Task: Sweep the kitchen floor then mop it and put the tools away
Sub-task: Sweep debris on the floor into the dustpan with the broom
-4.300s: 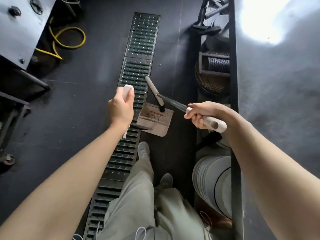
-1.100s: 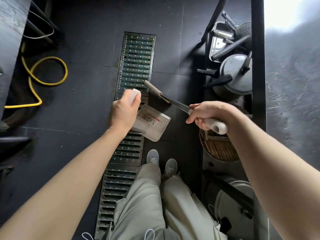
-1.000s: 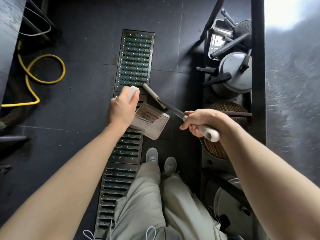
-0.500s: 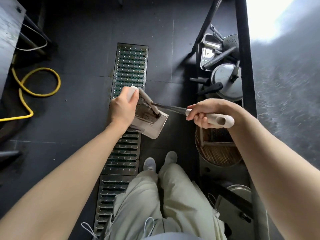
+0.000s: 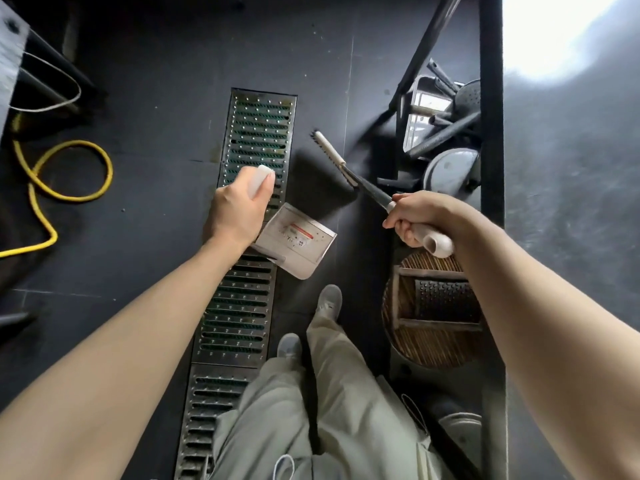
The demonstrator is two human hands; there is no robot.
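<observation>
Person stood on dark kitchen floor (image 5: 145,237), looking down. Left hand (image 5: 239,209) had its grip wrapped round the white dustpan handle (image 5: 260,178), fingers curled tight on it. Dustpan (image 5: 298,242) hung below that hand, pale tray tilted, over the right edge of the metal drain grate (image 5: 258,133); whether it touched the floor could not be told. Small dark specks showed inside the tray.

Right hand (image 5: 415,216) had its grip clamped round the white end of the broom handle (image 5: 434,239). Dark shaft ran up-left from the fist to the broom head (image 5: 330,152), which sat on or just above the floor right of the grate, apart from the dustpan.

Two grey shoes (image 5: 329,299) and light trousers (image 5: 311,410) sat below the dustpan. Yellow hose (image 5: 69,171) coiled on the floor at far left. At right, a dark-framed rack (image 5: 490,133) held pots and a lid (image 5: 450,171), with a round woven basket (image 5: 429,341) lower down.
</observation>
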